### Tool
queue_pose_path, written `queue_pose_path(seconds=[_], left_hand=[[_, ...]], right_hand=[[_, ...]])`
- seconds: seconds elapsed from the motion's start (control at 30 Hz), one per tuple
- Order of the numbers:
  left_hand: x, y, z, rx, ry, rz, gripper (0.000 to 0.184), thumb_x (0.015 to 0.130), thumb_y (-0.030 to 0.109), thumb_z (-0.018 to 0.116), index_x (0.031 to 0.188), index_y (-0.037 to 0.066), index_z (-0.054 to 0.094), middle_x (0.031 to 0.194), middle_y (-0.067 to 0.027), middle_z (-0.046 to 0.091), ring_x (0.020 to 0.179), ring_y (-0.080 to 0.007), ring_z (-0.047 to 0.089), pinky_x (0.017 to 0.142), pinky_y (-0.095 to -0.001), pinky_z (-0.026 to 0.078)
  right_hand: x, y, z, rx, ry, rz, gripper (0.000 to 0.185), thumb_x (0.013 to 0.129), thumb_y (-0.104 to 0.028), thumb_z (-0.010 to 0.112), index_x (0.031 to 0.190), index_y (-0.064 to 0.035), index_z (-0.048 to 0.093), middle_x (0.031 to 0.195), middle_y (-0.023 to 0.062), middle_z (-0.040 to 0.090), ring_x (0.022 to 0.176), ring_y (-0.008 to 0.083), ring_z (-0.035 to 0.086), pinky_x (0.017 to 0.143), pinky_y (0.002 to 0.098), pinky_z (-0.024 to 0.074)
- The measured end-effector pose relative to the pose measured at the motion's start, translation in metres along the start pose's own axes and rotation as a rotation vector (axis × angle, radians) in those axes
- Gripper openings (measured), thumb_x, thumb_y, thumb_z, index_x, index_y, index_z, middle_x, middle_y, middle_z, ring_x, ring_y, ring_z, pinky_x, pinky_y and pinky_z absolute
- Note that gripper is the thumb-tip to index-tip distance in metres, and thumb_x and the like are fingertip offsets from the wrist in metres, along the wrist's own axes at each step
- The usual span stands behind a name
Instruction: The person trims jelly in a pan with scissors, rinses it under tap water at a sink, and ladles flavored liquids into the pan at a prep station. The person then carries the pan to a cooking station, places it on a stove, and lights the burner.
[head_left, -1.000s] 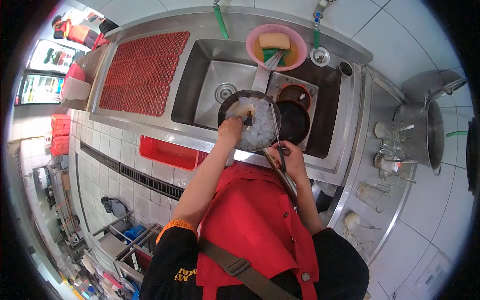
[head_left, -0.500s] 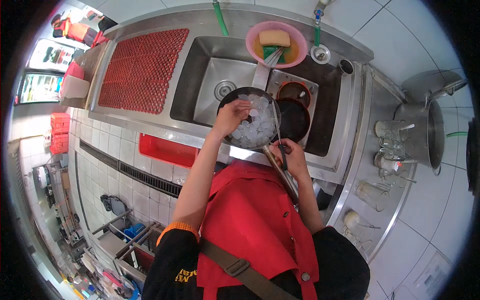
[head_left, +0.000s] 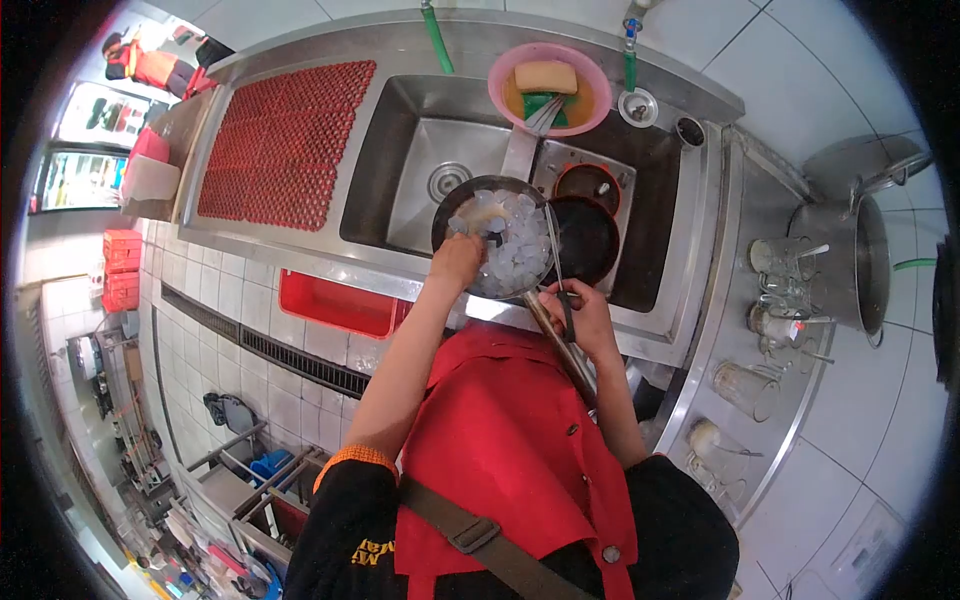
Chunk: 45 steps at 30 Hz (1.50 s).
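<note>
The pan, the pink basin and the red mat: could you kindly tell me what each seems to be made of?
Pan: likely metal, judging by its thin, dark grey wall; any coating is unclear.
Pink basin: probably smooth plastic, given its even colour and rounded rim.
Red mat: perhaps rubber or plastic, from its regular perforated pattern.

From where I'm standing, a red holed mat [head_left: 290, 140] lies flat on the steel bench [head_left: 352, 165], upper left of the frame. At top centre, a pink basin [head_left: 496, 90] holds a pale block [head_left: 546, 76] above something green, with a green hose [head_left: 437, 42] hanging to its left. Glass mugs [head_left: 747, 390] line the right side, near a big metal pot [head_left: 835, 290]. Over left I see stacked red crates [head_left: 121, 270] and, in the upper left corner, another person [head_left: 152, 67] in orange and black.
</note>
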<state>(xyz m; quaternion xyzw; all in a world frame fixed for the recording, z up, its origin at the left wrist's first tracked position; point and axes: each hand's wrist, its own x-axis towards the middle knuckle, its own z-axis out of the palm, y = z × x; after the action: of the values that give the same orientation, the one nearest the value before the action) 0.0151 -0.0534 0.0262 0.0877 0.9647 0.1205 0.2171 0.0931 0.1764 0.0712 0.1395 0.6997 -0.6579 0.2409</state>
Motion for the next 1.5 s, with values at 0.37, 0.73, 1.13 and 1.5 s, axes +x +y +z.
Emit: queue_pose_path(seconds=[0.37,0.73,1.13,1.5], left_hand=[[-0.021,0.020,-0.044,-0.804,-0.044,0.090,0.026,0.080,0.003,0.060,0.106,0.006,0.063,0.085,-0.0114,0.066,0.081,-0.0194,0.064,0.074,-0.0318,0.050],[-0.026,0.029,-0.049,-1.466,0.153,-0.046,0.018,0.083,0.003,0.064,0.099,-0.002,0.058,0.092,-0.0100,0.062,0.084,-0.0146,0.061,0.074,-0.0267,0.054],[-0.025,0.030,-0.042,-1.736,0.163,-0.177,0.011,0.088,0.006,0.055,0.098,0.000,0.057,0.091,-0.0062,0.057,0.079,-0.0176,0.061,0.076,-0.0320,0.056],[-0.017,0.027,-0.030,-1.821,0.111,-0.191,0.007,0.087,0.005,0.054,0.093,0.002,0.055,0.088,-0.0047,0.055,0.079,-0.0157,0.058,0.078,-0.0343,0.056]], right_hand=[[-0.004,0.003,0.004,-0.035,-0.014,-0.012,0.034,0.078,-0.030,0.072,0.095,-0.0029,0.062,0.061,0.0029,0.059,0.052,0.0076,0.053,0.047,0.0223,0.0381],[-0.004,-0.010,0.021,-0.189,-0.137,-0.145,0.030,0.079,-0.023,0.072,0.097,-0.0027,0.060,0.066,-0.0011,0.056,0.055,0.0056,0.049,0.049,0.0206,0.0363],[0.006,0.001,0.030,-0.144,-0.159,-0.095,0.025,0.079,-0.020,0.072,0.091,-0.0017,0.062,0.062,-0.0012,0.054,0.052,0.0060,0.048,0.046,0.0204,0.0358],[0.001,-0.008,0.031,-0.027,-0.151,-0.017,0.027,0.078,-0.024,0.072,0.089,-0.0010,0.063,0.060,-0.0002,0.055,0.051,0.0065,0.049,0.045,0.0211,0.0363]])
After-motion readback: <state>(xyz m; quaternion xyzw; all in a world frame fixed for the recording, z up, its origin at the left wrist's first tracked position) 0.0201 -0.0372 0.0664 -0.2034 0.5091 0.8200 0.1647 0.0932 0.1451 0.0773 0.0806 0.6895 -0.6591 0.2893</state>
